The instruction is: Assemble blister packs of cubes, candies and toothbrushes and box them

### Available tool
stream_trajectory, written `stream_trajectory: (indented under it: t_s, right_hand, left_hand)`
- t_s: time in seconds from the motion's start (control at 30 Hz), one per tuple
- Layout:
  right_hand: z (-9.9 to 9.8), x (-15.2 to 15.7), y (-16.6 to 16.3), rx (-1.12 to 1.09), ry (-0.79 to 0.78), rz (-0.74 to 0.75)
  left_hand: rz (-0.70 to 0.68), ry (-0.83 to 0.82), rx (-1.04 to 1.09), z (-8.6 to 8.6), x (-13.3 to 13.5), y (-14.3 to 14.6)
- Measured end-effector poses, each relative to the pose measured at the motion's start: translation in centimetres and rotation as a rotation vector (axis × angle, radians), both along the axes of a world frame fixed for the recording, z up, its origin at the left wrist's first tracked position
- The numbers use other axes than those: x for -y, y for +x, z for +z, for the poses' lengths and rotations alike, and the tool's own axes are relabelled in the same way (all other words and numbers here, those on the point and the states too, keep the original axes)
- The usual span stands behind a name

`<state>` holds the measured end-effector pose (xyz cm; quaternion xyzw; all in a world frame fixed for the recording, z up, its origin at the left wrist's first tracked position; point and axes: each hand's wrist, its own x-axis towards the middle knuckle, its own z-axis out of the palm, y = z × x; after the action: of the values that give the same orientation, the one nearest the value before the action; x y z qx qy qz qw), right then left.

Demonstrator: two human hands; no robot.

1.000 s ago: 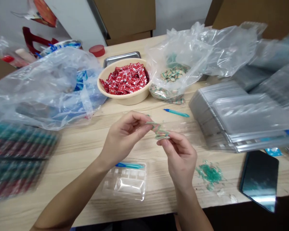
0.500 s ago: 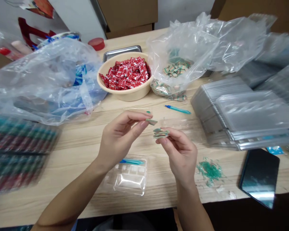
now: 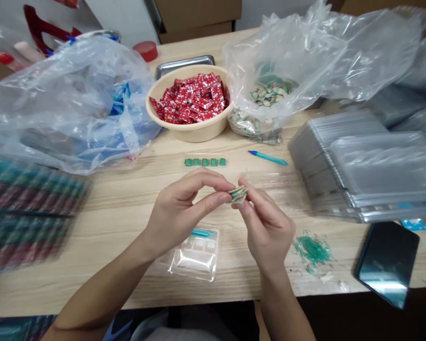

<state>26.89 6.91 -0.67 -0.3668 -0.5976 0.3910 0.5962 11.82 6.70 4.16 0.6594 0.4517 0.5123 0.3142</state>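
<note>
My right hand (image 3: pixel 271 232) pinches a small stack of thin green-and-tan square pieces (image 3: pixel 238 194) between thumb and fingers. From the other side, my left hand (image 3: pixel 179 213) has its thumb and fingertips closed on the same stack. Just beyond the hands, several small green squares (image 3: pixel 205 162) lie in a row on a clear strip. Below my left hand is a clear moulded plastic tray (image 3: pixel 195 263) with a light-blue pen-like stick (image 3: pixel 203 233) in its upper part, partly hidden by that hand.
A cream bowl (image 3: pixel 195 131) holds red packets. Plastic bags (image 3: pixel 67 104) stand at the left, and another bag (image 3: pixel 266 94) holds green-tan pieces. Stacked clear trays (image 3: pixel 341 166), a blue pen (image 3: pixel 268 157), green scraps (image 3: pixel 314 252) and a phone (image 3: pixel 388 263) lie right. Filled packs (image 3: pixel 24 213) sit left.
My left hand has moved right with a piece, from apart to touching the stack in my right hand. The row of green squares, mostly covered before, is now visible.
</note>
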Motion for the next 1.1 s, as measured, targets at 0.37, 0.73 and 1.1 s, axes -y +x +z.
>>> stream_trajectory:
  t_s: [0.37, 0.73, 1.1]
  right_hand:
    - [0.3, 0.3, -0.3, 0.136, 0.129, -0.025]
    - [0.6, 0.2, -0.5, 0.196, 0.191, -0.045]
    - [1.6, 1.6, -1.1, 0.331, 0.404, 0.158]
  left_hand:
    - [-0.014, 0.013, -0.073, -0.3, 0.5, -1.3]
    - [-0.082, 0.083, -0.164, -0.8, 1.1, -1.9]
    - [-0.092, 0.032, -0.126, 0.5, 4.2, -4.2]
